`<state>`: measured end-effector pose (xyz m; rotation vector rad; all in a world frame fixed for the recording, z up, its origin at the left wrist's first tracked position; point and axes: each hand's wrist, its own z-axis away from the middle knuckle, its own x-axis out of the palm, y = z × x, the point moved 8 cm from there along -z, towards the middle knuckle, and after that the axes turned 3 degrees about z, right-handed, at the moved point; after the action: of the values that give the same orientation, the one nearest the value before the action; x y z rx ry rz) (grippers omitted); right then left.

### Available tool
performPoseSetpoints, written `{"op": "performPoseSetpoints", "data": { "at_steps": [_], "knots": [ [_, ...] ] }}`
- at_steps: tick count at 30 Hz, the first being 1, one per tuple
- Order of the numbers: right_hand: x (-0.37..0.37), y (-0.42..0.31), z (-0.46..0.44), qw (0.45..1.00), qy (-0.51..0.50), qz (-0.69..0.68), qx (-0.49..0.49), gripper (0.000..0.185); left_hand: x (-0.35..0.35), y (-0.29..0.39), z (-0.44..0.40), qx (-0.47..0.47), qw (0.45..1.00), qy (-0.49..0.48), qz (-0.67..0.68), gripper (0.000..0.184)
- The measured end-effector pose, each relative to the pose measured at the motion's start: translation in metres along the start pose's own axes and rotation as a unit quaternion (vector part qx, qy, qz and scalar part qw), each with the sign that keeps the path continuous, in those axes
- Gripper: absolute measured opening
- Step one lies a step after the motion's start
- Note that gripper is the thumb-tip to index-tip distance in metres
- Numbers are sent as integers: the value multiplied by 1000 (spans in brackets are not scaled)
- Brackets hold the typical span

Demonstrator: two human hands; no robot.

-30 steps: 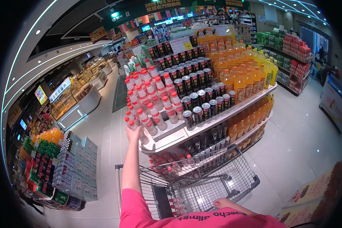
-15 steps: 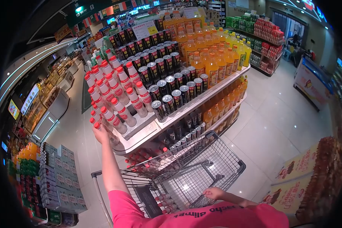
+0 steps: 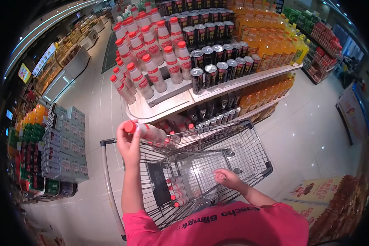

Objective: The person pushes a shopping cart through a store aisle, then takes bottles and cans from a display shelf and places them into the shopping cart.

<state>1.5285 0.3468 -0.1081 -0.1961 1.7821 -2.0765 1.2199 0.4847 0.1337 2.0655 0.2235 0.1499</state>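
Observation:
My left hand [image 3: 128,141] is closed round the neck of a clear bottle [image 3: 151,133] with a red cap and a red-and-white label. The bottle lies tilted nearly level above the handle end of the shopping cart [image 3: 250,153]. My right hand [image 3: 227,178] hangs over the cart basket with its fingers curled in and nothing visible in them. Several similar red-capped bottles [image 3: 177,193] lie in the cart near my body. More red-capped bottles [image 3: 156,78] stand in rows on the shelf just beyond my left hand.
The display shelf [image 3: 164,110] also carries black cans [image 3: 211,74] and orange drink bottles [image 3: 270,57]. Stacked cartons [image 3: 74,141] stand at the left. Printed boxes [image 3: 315,190] are at the lower right, and a chest freezer [image 3: 354,110] stands at the far right.
My left hand has drawn a bottle off the shelf corner and brought it over the cart. My right hand has risen slightly. The view has tipped down and shifted.

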Motion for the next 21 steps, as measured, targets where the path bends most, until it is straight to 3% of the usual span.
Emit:
{"op": "performPoseSetpoints", "data": {
  "at_steps": [1,3,7,11,16,19,21],
  "knots": [
    [3,-18,-13,995,24,55,-82,39,5,-13,18,-44,999,-16,6,36],
    [18,-37,-40,990,28,77,-113,54,8,-46,53,-114,993,-29,26,35],
    [52,-36,-102,994,24,62,-89,77,10,-99,110,-219,974,-22,44,33],
    [94,-10,-151,989,2,108,-98,86,-6,-155,143,-242,969,-13,-41,33],
    [148,34,-199,984,-61,48,-161,55,-33,-212,155,-236,964,-12,-119,32],
    [170,58,-221,979,-62,46,-189,55,-49,-238,166,-254,953,3,-163,32],
    [183,79,-230,983,-78,66,-149,55,-59,-260,176,-273,945,19,-181,33]
  ]
}}
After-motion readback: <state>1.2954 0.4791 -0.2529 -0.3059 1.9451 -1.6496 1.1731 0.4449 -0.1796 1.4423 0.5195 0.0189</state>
